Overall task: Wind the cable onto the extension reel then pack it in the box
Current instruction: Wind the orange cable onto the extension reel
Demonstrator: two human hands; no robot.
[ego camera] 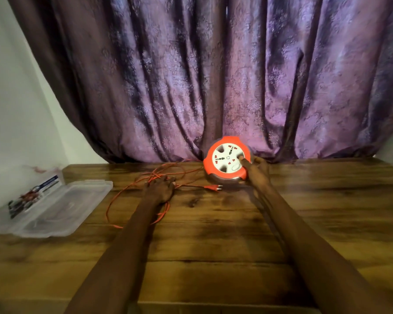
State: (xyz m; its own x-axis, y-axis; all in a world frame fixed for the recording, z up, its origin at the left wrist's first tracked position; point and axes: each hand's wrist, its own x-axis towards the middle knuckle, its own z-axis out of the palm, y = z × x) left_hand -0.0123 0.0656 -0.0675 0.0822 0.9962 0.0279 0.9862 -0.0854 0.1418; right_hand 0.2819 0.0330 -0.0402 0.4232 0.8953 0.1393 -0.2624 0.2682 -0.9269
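Orange cable (145, 184) is lying loose on the wooden table (213, 234) under the flat, open-fingered left hand (160, 186), which should be feeding it tautly (no kinks) while the right hand (256, 171), one finger in the extension reel (225, 159), is cranking steadily.

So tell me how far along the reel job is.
Nothing looks finished. Most of the cable lies loose on the table, its plug free beside the reel. In hand: the right hand has a finger in the reel's face, and the left hand rests on the cable. Left: the winding, then packing into the open box.
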